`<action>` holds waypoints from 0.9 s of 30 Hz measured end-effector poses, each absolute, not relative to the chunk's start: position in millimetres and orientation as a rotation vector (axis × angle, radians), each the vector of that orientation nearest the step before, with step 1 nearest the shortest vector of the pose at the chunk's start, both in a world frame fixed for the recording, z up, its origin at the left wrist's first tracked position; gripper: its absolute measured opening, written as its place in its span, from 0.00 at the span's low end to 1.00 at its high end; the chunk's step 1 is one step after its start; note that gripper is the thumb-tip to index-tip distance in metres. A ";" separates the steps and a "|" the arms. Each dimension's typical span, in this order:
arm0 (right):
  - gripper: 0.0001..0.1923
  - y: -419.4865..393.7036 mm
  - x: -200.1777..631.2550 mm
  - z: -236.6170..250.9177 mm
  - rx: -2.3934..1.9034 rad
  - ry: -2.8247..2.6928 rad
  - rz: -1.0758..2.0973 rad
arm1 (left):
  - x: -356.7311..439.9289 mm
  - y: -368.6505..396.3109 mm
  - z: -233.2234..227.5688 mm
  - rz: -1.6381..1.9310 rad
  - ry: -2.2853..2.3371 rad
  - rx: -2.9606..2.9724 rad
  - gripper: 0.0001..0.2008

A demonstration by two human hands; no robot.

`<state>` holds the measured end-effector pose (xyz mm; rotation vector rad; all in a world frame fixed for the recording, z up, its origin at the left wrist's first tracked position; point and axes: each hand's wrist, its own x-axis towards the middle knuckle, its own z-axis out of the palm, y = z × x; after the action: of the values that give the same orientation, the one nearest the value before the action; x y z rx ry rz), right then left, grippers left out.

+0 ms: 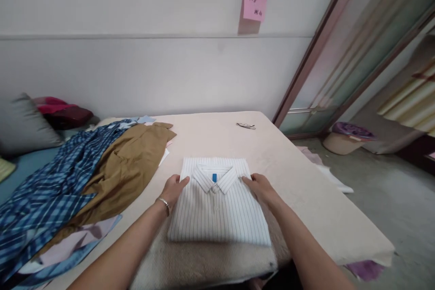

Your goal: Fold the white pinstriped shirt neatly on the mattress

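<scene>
Hands flat, open — left hand (175,189), right hand (260,188) — flanking folded striped shirt (217,208) collar.

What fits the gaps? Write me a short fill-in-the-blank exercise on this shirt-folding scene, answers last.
1. Both hands rest on a folded white ______ shirt with a blue tag at the collar.
2. The left hand wears a ______ at the wrist; the right hand wears none.
3. A ______ sticky note hangs on the wall.
4. Left of the folded shirt, a tan garment lies beside a blue ______ one.

Answers: striped; bracelet; pink; plaid
</scene>
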<state>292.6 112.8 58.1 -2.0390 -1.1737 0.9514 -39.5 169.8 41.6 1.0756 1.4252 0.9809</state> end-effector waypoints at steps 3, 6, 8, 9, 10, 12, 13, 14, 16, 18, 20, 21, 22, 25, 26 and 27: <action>0.07 117.1 294.1 65.3 -2.090 -1.285 0.806 | -36.1 179.8 38.4 0.985 1.433 1.102 0.20; 0.08 123.4 290.5 71.7 -1.983 -1.287 0.590 | -32.0 188.4 40.2 1.043 1.397 1.149 0.20; 0.10 128.7 288.3 69.7 -1.912 -1.245 0.464 | -30.2 192.1 40.3 1.113 1.432 1.240 0.19; 0.10 131.5 287.7 66.1 -1.920 -1.238 0.425 | -29.6 193.3 39.4 1.135 1.471 1.293 0.19; 0.10 134.2 287.6 61.1 -1.956 -1.242 0.403 | -29.2 194.2 37.8 1.139 1.519 1.344 0.17; 0.09 138.7 288.4 48.6 -2.065 -1.264 0.409 | -28.5 194.8 33.7 1.103 1.608 1.423 0.14; 0.08 140.2 289.2 42.4 -2.108 -1.272 0.427 | -28.2 194.7 31.8 1.073 1.635 1.448 0.13; 0.08 141.2 289.9 37.2 -2.129 -1.277 0.442 | -27.9 194.6 30.4 1.046 1.660 1.483 0.12; 0.08 141.9 291.1 30.7 -2.132 -1.273 0.452 | -27.5 194.4 29.7 1.000 1.697 1.559 0.11; 0.08 141.5 291.2 29.6 -2.131 -1.276 0.450 | -27.7 194.5 31.7 0.958 1.735 1.617 0.11; 0.09 140.9 290.4 31.5 -2.127 -1.278 0.448 | -28.1 194.1 35.7 0.923 1.787 1.639 0.12; 0.09 140.7 290.0 32.7 -2.125 -1.277 0.447 | -28.0 193.0 38.2 0.913 1.822 1.653 0.14; 0.09 140.5 289.6 33.7 -2.124 -1.275 0.444 | -27.5 190.8 40.8 0.911 1.856 1.700 0.16; 0.09 140.6 289.2 34.3 -2.141 -1.277 0.427 | -20.1 174.3 48.0 0.898 1.827 2.090 0.21; 0.09 140.8 289.2 33.8 -2.151 -1.281 0.419 | -15.5 165.3 49.7 0.867 1.768 2.255 0.21; 0.09 141.0 289.2 33.0 -2.159 -1.286 0.411 | -9.8 154.8 51.0 0.816 1.700 2.393 0.22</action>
<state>289.2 141.0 33.0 -2.1586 -1.2856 0.4113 -9.8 154.8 51.0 2.3932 1.6999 0.8160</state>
